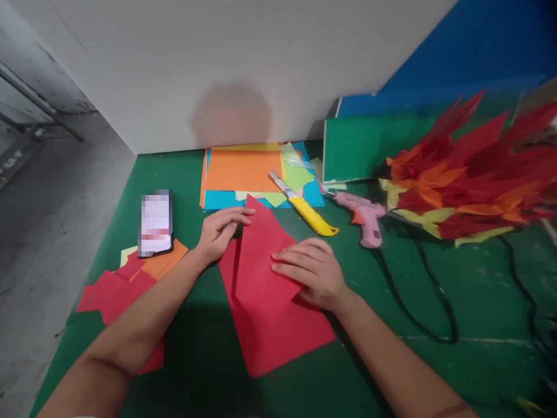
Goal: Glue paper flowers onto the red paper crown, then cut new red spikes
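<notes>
Red paper [265, 261] lies in front of me on the green table, a pointed upper layer raised over a flat lower part [287, 342]. I cannot tell whether this is one folded sheet or two. Near the upper tip, my left hand [221, 229] pinches the left edge of the raised layer. My right hand [315, 270] grips that layer's right corner, fingers on top and thumb hidden underneath. Just beyond the paper rests a yellow utility knife [310, 213], partly on a stack of coloured paper [243, 168].
A pink glue gun [365, 217] with a black cord lies at right, beside a bunch of red, orange and yellow paper shapes [470, 180]. Left of my arm are red paper pieces [115, 293] and a phone [155, 223]. A white board [235, 64] stands behind.
</notes>
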A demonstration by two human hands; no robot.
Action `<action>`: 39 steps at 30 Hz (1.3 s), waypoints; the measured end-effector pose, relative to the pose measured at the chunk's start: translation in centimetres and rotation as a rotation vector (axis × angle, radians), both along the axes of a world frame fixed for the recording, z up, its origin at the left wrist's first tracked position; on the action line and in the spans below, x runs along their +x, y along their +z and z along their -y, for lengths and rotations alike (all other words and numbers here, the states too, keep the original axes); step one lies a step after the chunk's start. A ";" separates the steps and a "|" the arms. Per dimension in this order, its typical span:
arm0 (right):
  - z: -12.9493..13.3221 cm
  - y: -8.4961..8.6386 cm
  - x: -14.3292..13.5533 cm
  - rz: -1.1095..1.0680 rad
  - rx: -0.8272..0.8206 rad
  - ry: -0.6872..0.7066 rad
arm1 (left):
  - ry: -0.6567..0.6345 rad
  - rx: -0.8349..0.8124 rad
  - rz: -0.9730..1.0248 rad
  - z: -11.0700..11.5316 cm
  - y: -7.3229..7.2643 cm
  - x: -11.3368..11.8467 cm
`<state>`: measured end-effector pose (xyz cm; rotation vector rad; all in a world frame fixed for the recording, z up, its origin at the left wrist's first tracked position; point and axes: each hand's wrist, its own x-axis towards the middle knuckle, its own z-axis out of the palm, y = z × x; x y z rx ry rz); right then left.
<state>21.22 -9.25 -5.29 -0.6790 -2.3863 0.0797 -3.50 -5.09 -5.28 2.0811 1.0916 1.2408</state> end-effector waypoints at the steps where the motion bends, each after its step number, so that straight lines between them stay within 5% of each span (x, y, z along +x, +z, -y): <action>1: 0.0 0.1 -0.1 0.012 0.015 0.020 | -0.010 -0.014 -0.004 0.0 0.1 0.1; 11: -0.2 -0.5 -0.4 -0.054 -0.102 0.122 | -0.206 -0.011 -0.260 -0.3 -0.9 0.5; 18: -1.2 -0.7 0.4 -0.033 -0.218 0.023 | -0.148 0.039 -0.515 -0.3 -0.7 0.6; 27: -1.2 -0.2 0.7 -0.129 -0.477 0.123 | -0.297 0.034 -0.495 -0.2 -0.2 0.7; 39: -2.0 -1.4 0.2 -0.104 -0.560 -0.171 | -0.286 -0.170 -0.352 -1.0 -0.5 0.7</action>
